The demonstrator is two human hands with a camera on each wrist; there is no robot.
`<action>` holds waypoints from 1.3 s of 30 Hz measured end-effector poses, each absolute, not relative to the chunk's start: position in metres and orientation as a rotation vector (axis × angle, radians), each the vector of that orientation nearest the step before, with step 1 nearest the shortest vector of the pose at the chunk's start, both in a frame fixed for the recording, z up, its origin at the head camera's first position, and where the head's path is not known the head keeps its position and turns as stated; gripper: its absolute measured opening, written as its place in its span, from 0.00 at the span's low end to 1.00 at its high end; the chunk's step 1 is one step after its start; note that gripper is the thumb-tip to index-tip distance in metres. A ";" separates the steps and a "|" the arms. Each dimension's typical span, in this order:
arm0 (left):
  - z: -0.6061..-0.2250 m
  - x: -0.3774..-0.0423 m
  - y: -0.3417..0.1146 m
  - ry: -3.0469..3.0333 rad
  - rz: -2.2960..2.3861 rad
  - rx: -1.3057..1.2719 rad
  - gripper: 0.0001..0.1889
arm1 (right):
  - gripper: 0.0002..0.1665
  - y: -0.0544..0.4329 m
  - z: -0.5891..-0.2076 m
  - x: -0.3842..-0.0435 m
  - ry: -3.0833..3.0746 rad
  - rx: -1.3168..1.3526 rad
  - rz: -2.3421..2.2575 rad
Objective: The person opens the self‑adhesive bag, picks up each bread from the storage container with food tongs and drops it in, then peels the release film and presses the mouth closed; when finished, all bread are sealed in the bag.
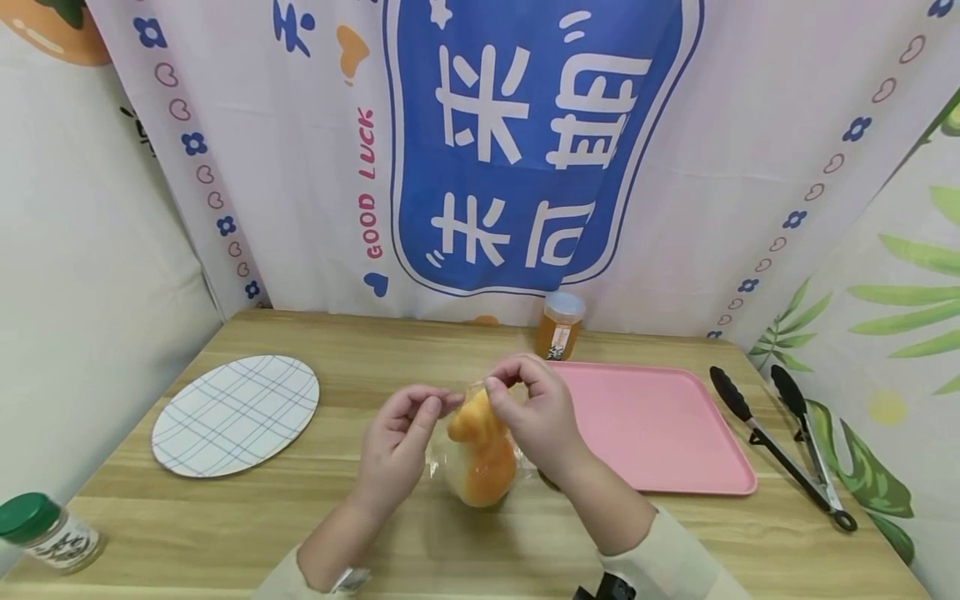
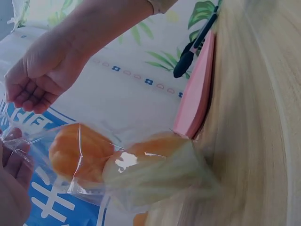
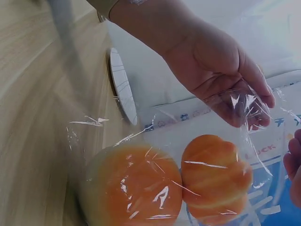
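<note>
The left hand (image 1: 397,437) and right hand (image 1: 536,412) are pinching the top of a bag (image 2: 115,165); two buns (image 1: 486,475) are showing inside, between the hands, over the table (image 1: 187,533); a tray (image 1: 652,429) is lying rightward; a cloth (image 1: 315,167) is hanging behind.

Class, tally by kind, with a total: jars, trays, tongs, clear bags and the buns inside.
Jars: 2 (green-lidded jar, amber jar)
Pink tray: 1
Tongs: 1 pair
Clear bag: 1
Buns: 2 (smooth bun, ridged bun)
Total: 7

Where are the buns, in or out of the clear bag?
In. The clear bag lies around the buns: both wrist views show its shiny film across them.
</note>
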State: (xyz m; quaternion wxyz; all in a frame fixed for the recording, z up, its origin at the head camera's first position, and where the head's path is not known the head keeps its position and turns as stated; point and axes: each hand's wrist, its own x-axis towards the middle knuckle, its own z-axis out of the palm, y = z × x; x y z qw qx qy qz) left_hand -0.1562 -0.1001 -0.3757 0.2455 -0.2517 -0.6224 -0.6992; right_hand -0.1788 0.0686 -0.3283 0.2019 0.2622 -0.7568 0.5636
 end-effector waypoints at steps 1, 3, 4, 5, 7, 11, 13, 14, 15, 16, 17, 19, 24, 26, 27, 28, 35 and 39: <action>-0.375 -0.156 -0.100 -1.709 -1.911 -0.671 0.08 | 0.02 0.069 -0.329 -0.178 -2.110 0.727 1.581; -0.375 -0.157 -0.099 -1.718 -1.939 -0.646 0.10 | 0.02 0.070 -0.330 -0.178 -2.101 0.720 1.586; -0.375 -0.157 -0.099 -1.720 -1.957 -0.643 0.10 | 0.02 0.070 -0.331 -0.179 -2.096 0.720 1.593; -0.375 -0.157 -0.099 -1.708 -1.996 -0.653 0.11 | 0.03 0.070 -0.331 -0.179 -2.090 0.718 1.599; -0.374 -0.158 -0.098 -1.659 -2.093 -0.702 0.11 | 0.03 0.070 -0.332 -0.179 -2.070 0.718 1.624; -0.372 -0.160 -0.100 -1.524 -2.237 -0.899 0.11 | 0.04 0.072 -0.331 -0.177 -2.015 0.726 1.660; -0.370 -0.161 -0.101 -1.467 -2.273 -0.996 0.12 | 0.04 0.073 -0.331 -0.176 -1.988 0.734 1.667; -0.368 -0.162 -0.102 -1.445 -2.287 -1.036 0.13 | 0.04 0.074 -0.330 -0.175 -1.978 0.735 1.667; -0.367 -0.162 -0.103 -1.428 -2.298 -1.066 0.13 | 0.04 0.075 -0.330 -0.174 -1.965 0.736 1.676; -0.366 -0.163 -0.103 -1.418 -2.305 -1.087 0.13 | 0.04 0.075 -0.330 -0.173 -1.951 0.741 1.687; -0.364 -0.164 -0.104 -1.408 -2.317 -1.105 0.14 | 0.04 0.076 -0.330 -0.172 -1.938 0.739 1.700; -0.363 -0.166 -0.106 -1.388 -2.341 -1.128 0.14 | 0.05 0.077 -0.330 -0.171 -1.907 0.723 1.733; -0.364 -0.171 -0.111 -1.353 -2.452 -1.071 0.13 | 0.04 0.082 -0.329 -0.169 -1.846 0.614 1.825; -0.365 -0.173 -0.113 -1.345 -2.495 -1.020 0.12 | 0.01 0.086 -0.328 -0.169 -1.840 0.564 1.858; -0.366 -0.173 -0.114 -1.346 -2.510 -0.994 0.12 | 0.02 0.088 -0.327 -0.169 -1.836 0.544 1.876; -0.366 -0.174 -0.115 -1.348 -2.520 -0.974 0.11 | 0.03 0.090 -0.327 -0.170 -1.835 0.527 1.892; -0.367 -0.177 -0.118 -1.408 -2.522 -0.879 0.10 | 0.04 0.108 -0.327 -0.173 -1.838 0.391 1.937; -0.366 -0.176 -0.121 -1.513 -2.474 -0.786 0.09 | 0.03 0.118 -0.326 -0.175 -1.871 0.276 1.914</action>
